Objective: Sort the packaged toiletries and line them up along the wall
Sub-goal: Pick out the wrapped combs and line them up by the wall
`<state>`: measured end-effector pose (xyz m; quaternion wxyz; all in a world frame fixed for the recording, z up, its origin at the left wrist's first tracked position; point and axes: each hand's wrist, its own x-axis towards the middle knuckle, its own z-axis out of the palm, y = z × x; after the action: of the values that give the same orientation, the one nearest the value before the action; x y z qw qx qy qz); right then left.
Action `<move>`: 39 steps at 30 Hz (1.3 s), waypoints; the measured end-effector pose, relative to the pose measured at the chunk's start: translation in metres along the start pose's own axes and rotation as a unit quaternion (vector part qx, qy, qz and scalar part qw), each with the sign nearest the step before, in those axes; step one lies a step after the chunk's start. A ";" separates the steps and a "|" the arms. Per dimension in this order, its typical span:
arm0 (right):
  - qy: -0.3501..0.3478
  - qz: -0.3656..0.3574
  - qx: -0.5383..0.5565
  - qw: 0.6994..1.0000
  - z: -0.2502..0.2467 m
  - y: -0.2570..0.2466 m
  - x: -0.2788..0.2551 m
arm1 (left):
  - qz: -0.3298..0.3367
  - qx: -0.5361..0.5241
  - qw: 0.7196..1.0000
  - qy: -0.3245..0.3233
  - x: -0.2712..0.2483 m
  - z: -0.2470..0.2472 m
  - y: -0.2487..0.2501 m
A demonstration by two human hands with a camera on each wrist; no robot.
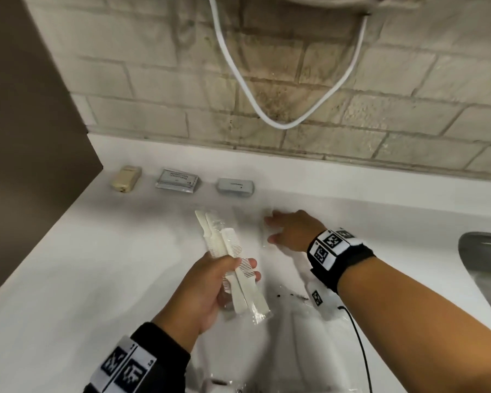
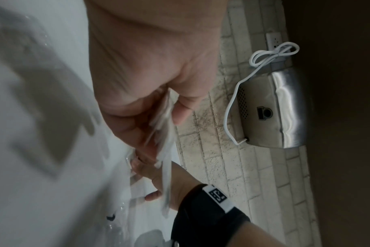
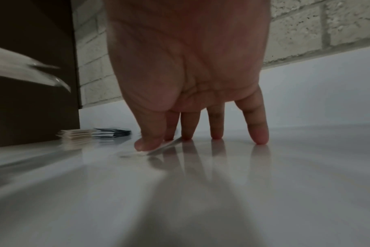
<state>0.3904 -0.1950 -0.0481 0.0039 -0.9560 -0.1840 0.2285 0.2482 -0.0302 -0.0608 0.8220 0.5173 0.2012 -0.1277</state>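
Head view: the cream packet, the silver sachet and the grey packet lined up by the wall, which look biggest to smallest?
1. silver sachet
2. grey packet
3. cream packet
The grey and cream ones look close; the cream lies end-on, so that pair is unsure.

The left hand [image 1: 210, 290] grips a bundle of white combs [image 1: 233, 262] in clear wrappers above the white bench [image 1: 68, 279], fingers curled round their middle. The right hand [image 1: 292, 231] reaches flat to the bench with fingers spread, fingertips on a clear packet [image 1: 262, 231] that is hard to make out. Along the brick wall [image 1: 295, 80] lie a cream packet [image 1: 126, 178], a grey sachet [image 1: 177, 179] and a grey box [image 1: 235, 186], set apart in a row; a steel sink [image 1: 488, 268] shows at the right edge.
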 end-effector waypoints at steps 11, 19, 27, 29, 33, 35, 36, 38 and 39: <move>-0.027 -0.029 -0.083 0.996 -0.026 -0.008 0.002 | 0.018 0.061 0.998 -0.019 -0.006 0.011 0.016; 0.006 -0.031 -0.049 0.998 -0.020 -0.005 -0.002 | 0.052 0.079 0.995 0.040 0.008 0.018 0.032; 0.053 -0.040 0.586 0.807 -0.027 0.001 -0.038 | 0.088 0.071 0.993 0.022 0.012 0.029 0.036; -0.021 -0.079 0.603 0.793 -0.027 -0.001 -0.048 | 0.096 0.071 0.993 0.002 0.018 0.035 0.037; 0.028 -0.034 0.570 0.820 -0.031 0.000 -0.043 | 0.077 0.116 0.990 -0.019 0.034 0.049 0.034; 0.043 0.018 0.607 0.793 -0.031 0.009 -0.033 | 0.057 0.129 0.990 0.002 0.042 0.053 0.032; 0.055 0.051 0.612 0.788 -0.030 0.015 -0.027 | 0.047 0.122 0.991 0.017 0.047 0.054 0.031; 0.089 0.116 0.564 0.812 -0.024 0.026 -0.011 | 0.032 0.111 0.992 0.043 0.055 0.053 0.031; 0.101 0.129 0.522 0.837 -0.021 0.029 -0.001 | 0.025 0.106 0.993 0.049 0.057 0.051 0.031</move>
<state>0.4088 -0.2213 -0.0313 0.4914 -0.8450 0.0894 0.1910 0.3223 -0.0631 -0.0428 0.7549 0.6117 0.2132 -0.1023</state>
